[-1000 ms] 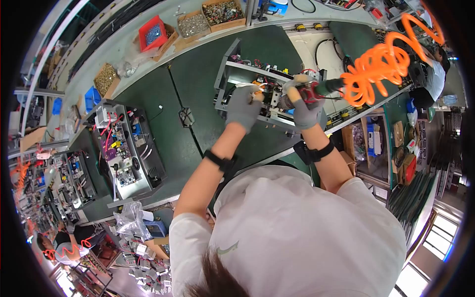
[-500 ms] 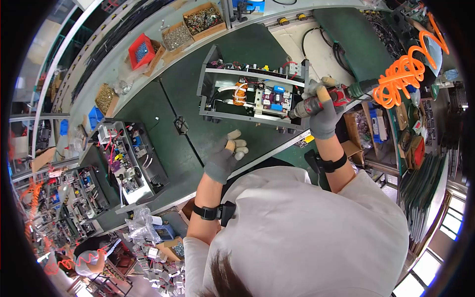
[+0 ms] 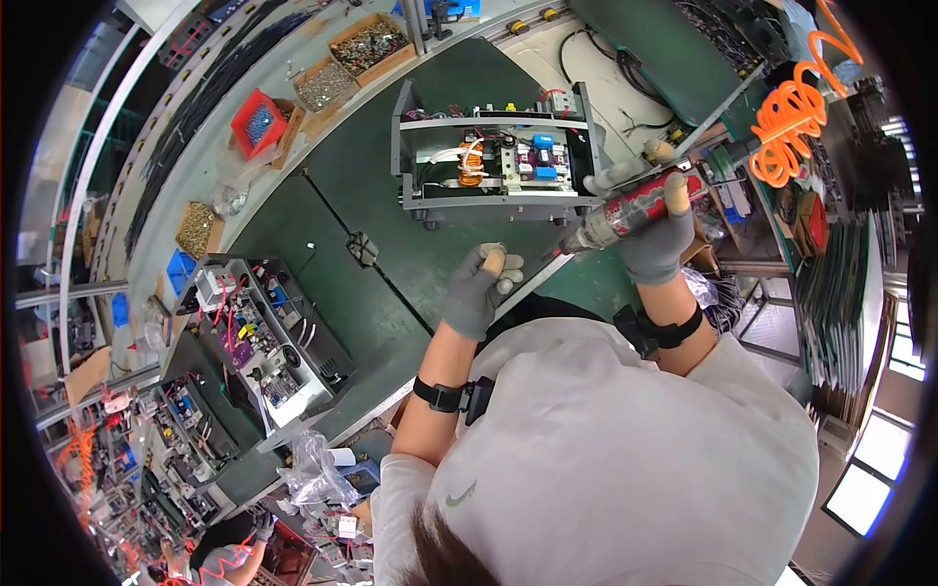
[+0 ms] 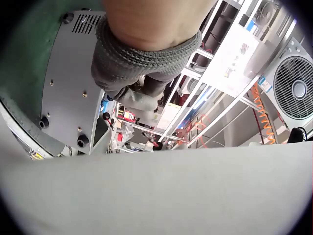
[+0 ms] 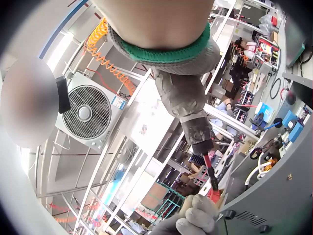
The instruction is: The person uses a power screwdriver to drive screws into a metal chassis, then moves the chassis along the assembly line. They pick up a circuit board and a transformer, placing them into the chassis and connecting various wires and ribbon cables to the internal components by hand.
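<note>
My gloved right hand [image 3: 660,239] grips a red and black air screwdriver [image 3: 618,217], its nose pointing left and down past the front right corner of an open grey metal chassis [image 3: 503,202]. Blue parts, an orange-wound coil [image 3: 471,164] and white wires fill the chassis. In front of it my gloved left hand [image 3: 479,288] hovers with fingers loosely bent, nothing visible in them. The right wrist view has the left fingers [image 5: 199,213] close to the driver's tip. The left wrist view gives the chassis side wall [image 4: 73,83] with round black feet.
A second open chassis [image 3: 269,342] stands at the left of the green bench [image 3: 391,278]. Behind are a red bin [image 3: 259,124] and cardboard boxes [image 3: 371,47] of small hardware. An orange coiled hose [image 3: 789,132] runs from the driver to the upper right.
Both hands have left the chassis interior. My right hand has brought the driver out to the right and front; my left came back toward me, then moved slightly right, nearer the driver's tip.
</note>
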Tool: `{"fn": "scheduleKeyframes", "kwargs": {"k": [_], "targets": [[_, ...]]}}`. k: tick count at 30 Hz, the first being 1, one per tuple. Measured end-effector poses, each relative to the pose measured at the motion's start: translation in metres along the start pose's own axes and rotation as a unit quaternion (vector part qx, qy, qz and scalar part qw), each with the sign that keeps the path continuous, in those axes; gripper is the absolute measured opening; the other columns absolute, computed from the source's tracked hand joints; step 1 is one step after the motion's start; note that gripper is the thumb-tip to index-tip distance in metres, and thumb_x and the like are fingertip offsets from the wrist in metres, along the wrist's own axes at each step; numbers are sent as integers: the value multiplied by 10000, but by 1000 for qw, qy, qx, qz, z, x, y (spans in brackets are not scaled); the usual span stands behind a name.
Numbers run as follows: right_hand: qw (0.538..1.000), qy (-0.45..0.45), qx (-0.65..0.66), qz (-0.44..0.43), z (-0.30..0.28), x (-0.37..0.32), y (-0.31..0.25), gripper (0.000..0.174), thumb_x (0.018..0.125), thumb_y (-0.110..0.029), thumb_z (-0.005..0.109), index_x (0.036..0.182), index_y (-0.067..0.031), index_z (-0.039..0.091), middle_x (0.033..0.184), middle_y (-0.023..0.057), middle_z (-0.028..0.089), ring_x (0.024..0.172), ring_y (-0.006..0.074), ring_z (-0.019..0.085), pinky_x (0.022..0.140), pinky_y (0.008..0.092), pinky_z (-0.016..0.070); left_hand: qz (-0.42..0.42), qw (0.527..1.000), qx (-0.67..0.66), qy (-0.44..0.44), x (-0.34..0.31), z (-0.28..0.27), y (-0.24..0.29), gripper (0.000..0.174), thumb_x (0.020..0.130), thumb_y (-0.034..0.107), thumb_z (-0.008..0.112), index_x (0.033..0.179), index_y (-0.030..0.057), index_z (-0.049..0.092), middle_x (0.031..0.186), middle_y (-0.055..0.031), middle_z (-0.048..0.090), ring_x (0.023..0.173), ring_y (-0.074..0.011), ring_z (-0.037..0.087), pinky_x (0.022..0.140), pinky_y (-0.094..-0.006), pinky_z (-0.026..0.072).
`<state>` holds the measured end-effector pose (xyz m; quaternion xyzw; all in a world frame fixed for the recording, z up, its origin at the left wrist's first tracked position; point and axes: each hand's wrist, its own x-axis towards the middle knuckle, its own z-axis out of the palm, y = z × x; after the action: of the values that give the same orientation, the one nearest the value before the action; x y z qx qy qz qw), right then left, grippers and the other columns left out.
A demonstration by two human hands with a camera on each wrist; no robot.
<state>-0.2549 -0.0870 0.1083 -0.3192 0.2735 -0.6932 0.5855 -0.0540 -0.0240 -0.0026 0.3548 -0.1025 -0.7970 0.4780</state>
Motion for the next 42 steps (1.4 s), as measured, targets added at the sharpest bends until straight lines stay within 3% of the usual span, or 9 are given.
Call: {"fn": "scheduleKeyframes", "kwargs": {"k": [2, 9, 20, 29, 32, 36, 39, 41, 42], "targets": [[999, -25, 15, 21, 7, -7, -5, 443, 825, -424, 545, 1038, -38, 510, 774, 128, 572, 725, 272, 570, 695, 413, 477, -15, 1000, 7, -23, 1, -6, -4, 233, 908, 186, 550, 1064, 19, 502, 927, -114, 596, 736, -139, 577, 578, -193, 482], [998, -53, 14, -43, 13, -16, -6, 415, 870, -412, 521, 1148, -106, 489, 821, 111, 555, 753, 253, 517, 680, 410, 434, -34, 999, -11, 10, -9, 26, -3, 276, 908, 213, 549, 1097, 17, 505, 961, -97, 582, 743, -110, 570, 594, -173, 483], [990, -132, 45, -34, -5, 26, -8, 383, 891, -386, 494, 1146, -100, 496, 828, 113, 548, 755, 260, 526, 681, 410, 445, -15, 998, -13, -57, 20, 37, -6, 410, 919, 280, 538, 1127, -73, 518, 730, -17, 495, 551, -49, 355, 504, -174, 318], [989, -142, 36, -30, -34, 44, -14, 405, 867, -414, 521, 1155, -133, 478, 822, 102, 527, 743, 259, 516, 684, 421, 453, 14, 984, 175, -34, 49, 65, -6, 409, 920, 274, 538, 1132, -75, 511, 781, -52, 529, 607, -56, 403, 506, -173, 336], [987, -147, 35, -46, -48, 48, -16, 464, 858, -447, 535, 1190, -130, 464, 839, 100, 520, 759, 257, 514, 691, 418, 445, -73, 992, 100, -17, 59, 73, -4, 413, 919, 270, 539, 1137, -80, 507, 804, -62, 540, 617, -63, 419, 516, -171, 351], [990, -119, 42, -59, -58, 52, -25, 501, 828, -447, 563, 1190, -118, 451, 821, 101, 511, 750, 263, 518, 681, 410, 443, -38, 989, 131, -53, 73, 81, -13, 413, 916, 251, 545, 1155, -83, 494, 806, -68, 533, 623, -67, 424, 523, -177, 362], [993, -84, 60, -65, -69, 55, -29, 487, 807, -420, 584, 1174, -130, 448, 811, 108, 519, 740, 284, 530, 673, 414, 448, -54, 990, 101, -85, 86, 88, -19, 498, 919, 346, 517, 1204, -60, 469, 794, -76, 521, 621, -82, 428, 521, -176, 355], [991, -95, 65, -68, -75, 58, -33, 480, 798, -399, 608, 1172, -143, 451, 824, 115, 532, 757, 299, 541, 673, 420, 455, -74, 987, 29, -139, 96, 97, -22, 645, 925, 549, 346, 1248, 6, 477, 705, -25, 510, 579, -53, 382, 509, -151, 301], [991, -93, 65, -72, -77, 59, -36, 480, 798, -399, 608, 1172, -143, 451, 824, 115, 532, 757, 299, 541, 673, 420, 455, -62, 983, 108, -134, 106, 96, -23, 766, 881, 666, 218, 1262, 51, 467, 623, 8, 468, 511, -52, 343, 444, -167, 251]]}}
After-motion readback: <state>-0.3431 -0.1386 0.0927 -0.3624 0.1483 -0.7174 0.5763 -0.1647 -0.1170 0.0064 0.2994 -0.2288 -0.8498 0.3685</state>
